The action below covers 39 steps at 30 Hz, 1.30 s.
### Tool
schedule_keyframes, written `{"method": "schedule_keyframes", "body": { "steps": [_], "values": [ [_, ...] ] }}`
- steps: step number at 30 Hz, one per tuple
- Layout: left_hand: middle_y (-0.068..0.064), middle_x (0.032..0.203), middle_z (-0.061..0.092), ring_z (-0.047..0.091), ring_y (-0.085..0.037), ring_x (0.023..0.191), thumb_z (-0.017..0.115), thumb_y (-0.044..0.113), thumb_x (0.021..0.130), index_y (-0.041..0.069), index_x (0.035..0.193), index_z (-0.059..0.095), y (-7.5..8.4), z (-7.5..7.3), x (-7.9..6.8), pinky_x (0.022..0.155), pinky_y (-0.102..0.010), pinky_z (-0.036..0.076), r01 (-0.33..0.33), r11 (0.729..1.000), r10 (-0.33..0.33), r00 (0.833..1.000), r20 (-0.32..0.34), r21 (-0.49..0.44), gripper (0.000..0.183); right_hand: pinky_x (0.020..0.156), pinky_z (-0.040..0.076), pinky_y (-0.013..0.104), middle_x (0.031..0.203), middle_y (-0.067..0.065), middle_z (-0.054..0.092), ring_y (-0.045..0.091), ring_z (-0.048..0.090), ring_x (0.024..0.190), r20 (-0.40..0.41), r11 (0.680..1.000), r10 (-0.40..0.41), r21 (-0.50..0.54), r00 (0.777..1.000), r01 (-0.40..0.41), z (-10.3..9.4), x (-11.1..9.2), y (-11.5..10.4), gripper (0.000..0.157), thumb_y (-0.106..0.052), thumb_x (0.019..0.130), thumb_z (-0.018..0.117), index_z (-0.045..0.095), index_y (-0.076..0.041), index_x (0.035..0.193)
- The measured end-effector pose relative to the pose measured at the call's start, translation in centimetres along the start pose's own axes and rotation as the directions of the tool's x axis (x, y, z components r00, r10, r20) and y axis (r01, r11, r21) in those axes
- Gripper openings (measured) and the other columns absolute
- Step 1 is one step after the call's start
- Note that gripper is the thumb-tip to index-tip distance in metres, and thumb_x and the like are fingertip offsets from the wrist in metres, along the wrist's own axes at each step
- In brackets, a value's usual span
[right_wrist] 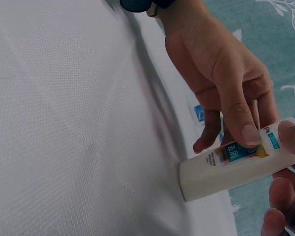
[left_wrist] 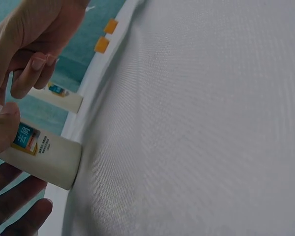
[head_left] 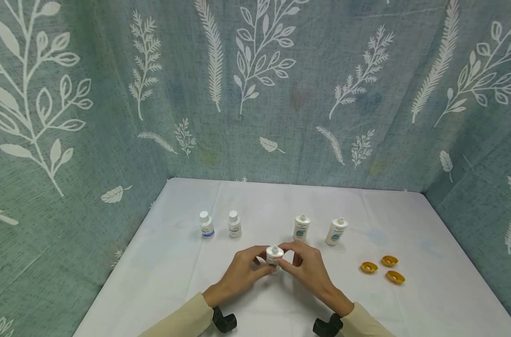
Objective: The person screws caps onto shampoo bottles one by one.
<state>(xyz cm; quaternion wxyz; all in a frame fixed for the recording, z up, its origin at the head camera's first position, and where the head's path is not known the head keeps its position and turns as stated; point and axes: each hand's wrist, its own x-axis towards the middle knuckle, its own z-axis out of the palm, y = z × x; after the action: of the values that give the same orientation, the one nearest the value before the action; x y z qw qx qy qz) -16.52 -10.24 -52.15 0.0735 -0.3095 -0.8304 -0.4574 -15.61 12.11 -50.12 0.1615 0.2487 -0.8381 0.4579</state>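
A white shampoo-style bottle (head_left: 274,252) stands upright between both hands near the table's middle; its flat shoulder and small nozzle face up. My left hand (head_left: 242,267) grips it from the left, thumb low across the front and fingers behind. From the other side my right hand (head_left: 309,267) pinches it near the top, its thumb on the front label. In the left wrist view the bottle's lower body (left_wrist: 54,160) shows below a blue label, its base at the white cloth. The right wrist view shows the left thumb (right_wrist: 250,133) pressed on the label of this bottle (right_wrist: 211,179).
Two similar white bottles, one (head_left: 301,228) behind the right hand and one (head_left: 336,231) farther right, stand upright. Two white-capped bottles, one (head_left: 207,225) and another (head_left: 234,224), stand back left. Three orange-yellow rings, including one front ring (head_left: 395,277), lie right. Patterned green cloth (head_left: 289,93) surrounds the table.
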Motion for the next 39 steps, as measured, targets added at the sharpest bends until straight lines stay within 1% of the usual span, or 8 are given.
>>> {"method": "schedule_keyframes", "body": {
  "steps": [6, 13, 20, 26, 29, 34, 36, 39],
  "values": [
    [0.007, 0.113, 0.072, 0.067, -0.006, 0.098, 0.082, 0.023, 0.09, 0.014, 0.126, 0.069, 0.1, 0.0, 0.2, 0.079, -0.029, 0.06, 0.008, 1.0, -0.008, 1.0, 0.0, 0.004, 0.04, 0.05, 0.045, 0.021, 0.103, -0.014, 0.072, 0.001, 0.049, 0.057, 0.039, 1.0, 0.024, 0.0, 0.999, -0.024, -0.6, -0.1, 0.3, 0.029, -0.031, 0.087, 0.085, 0.074, -0.025, 0.113],
    [0.008, 0.113, 0.072, 0.067, -0.006, 0.1, 0.082, 0.026, 0.09, 0.014, 0.127, 0.069, 0.0, 0.2, 0.3, 0.081, -0.029, 0.059, 0.044, 0.999, -0.044, 0.999, 0.021, -0.008, 0.04, 0.051, 0.045, 0.022, 0.1, -0.012, 0.073, 0.002, 0.051, 0.058, 0.043, 0.993, 0.101, -0.066, 0.994, -0.098, -2.9, -1.0, 1.2, 0.027, -0.027, 0.086, 0.086, 0.075, -0.02, 0.11],
    [0.006, 0.113, 0.072, 0.067, -0.007, 0.101, 0.082, 0.022, 0.09, 0.012, 0.126, 0.069, 0.0, 0.2, 0.3, 0.082, -0.031, 0.059, 0.052, 0.998, -0.052, 0.998, 0.029, -0.018, 0.04, 0.049, 0.043, 0.022, 0.095, -0.012, 0.072, 0.002, 0.049, 0.057, -0.023, 0.964, 0.195, -0.18, 0.98, -0.196, -6.2, -2.6, 3.4, 0.025, -0.023, 0.085, 0.087, 0.076, -0.021, 0.107],
    [0.006, 0.112, 0.072, 0.067, -0.007, 0.1, 0.082, 0.021, 0.09, 0.012, 0.125, 0.069, 0.0, 0.2, 0.4, 0.082, -0.032, 0.06, 0.044, 0.999, -0.043, 0.999, 0.029, -0.024, 0.039, 0.047, 0.041, 0.022, 0.094, -0.008, 0.073, 0.003, 0.047, 0.056, -0.12, 0.943, 0.207, -0.241, 0.971, -0.231, -9.1, -4.1, 5.2, 0.026, -0.016, 0.084, 0.088, 0.075, -0.022, 0.106],
    [0.006, 0.112, 0.072, 0.067, -0.007, 0.1, 0.082, 0.021, 0.09, 0.012, 0.125, 0.069, -0.1, 0.2, 0.4, 0.081, -0.032, 0.06, 0.039, 0.999, -0.038, 0.999, 0.03, -0.03, 0.039, 0.045, 0.04, 0.022, 0.095, -0.006, 0.073, 0.003, 0.046, 0.054, -0.159, 0.928, 0.229, -0.263, 0.96, -0.265, -10.4, -4.8, 5.7, 0.027, -0.014, 0.083, 0.088, 0.076, -0.021, 0.106],
    [0.007, 0.111, 0.072, 0.067, -0.007, 0.099, 0.082, 0.022, 0.09, 0.013, 0.125, 0.069, -0.1, 0.2, 0.4, 0.081, -0.032, 0.06, 0.032, 0.999, -0.031, 0.999, 0.03, -0.032, 0.038, 0.043, 0.041, 0.023, 0.098, 0.002, 0.071, 0.004, 0.046, 0.052, -0.166, 0.902, 0.296, -0.274, 0.941, -0.332, -12.1, -5.9, 6.6, 0.029, -0.013, 0.084, 0.087, 0.075, -0.017, 0.11],
    [0.007, 0.111, 0.072, 0.067, -0.007, 0.099, 0.082, 0.022, 0.09, 0.013, 0.125, 0.069, -0.2, 0.2, 0.4, 0.081, -0.033, 0.06, 0.033, 0.999, -0.032, 0.999, 0.029, -0.034, 0.038, 0.044, 0.042, 0.024, 0.096, 0.005, 0.068, 0.005, 0.048, 0.052, -0.162, 0.896, 0.305, -0.285, 0.938, -0.341, -12.7, -6.2, 7.0, 0.031, -0.012, 0.084, 0.087, 0.074, -0.015, 0.112],
    [0.008, 0.111, 0.072, 0.067, -0.007, 0.1, 0.082, 0.022, 0.09, 0.014, 0.125, 0.069, -0.3, 0.2, 0.3, 0.081, -0.032, 0.06, 0.039, 0.999, -0.038, 0.999, 0.031, -0.037, 0.039, 0.045, 0.043, 0.024, 0.099, 0.008, 0.064, 0.005, 0.049, 0.053, -0.165, 0.885, 0.31, -0.308, 0.936, -0.348, -13.3, -6.7, 7.5, 0.032, -0.009, 0.084, 0.086, 0.074, -0.013, 0.113]
  ]
}}
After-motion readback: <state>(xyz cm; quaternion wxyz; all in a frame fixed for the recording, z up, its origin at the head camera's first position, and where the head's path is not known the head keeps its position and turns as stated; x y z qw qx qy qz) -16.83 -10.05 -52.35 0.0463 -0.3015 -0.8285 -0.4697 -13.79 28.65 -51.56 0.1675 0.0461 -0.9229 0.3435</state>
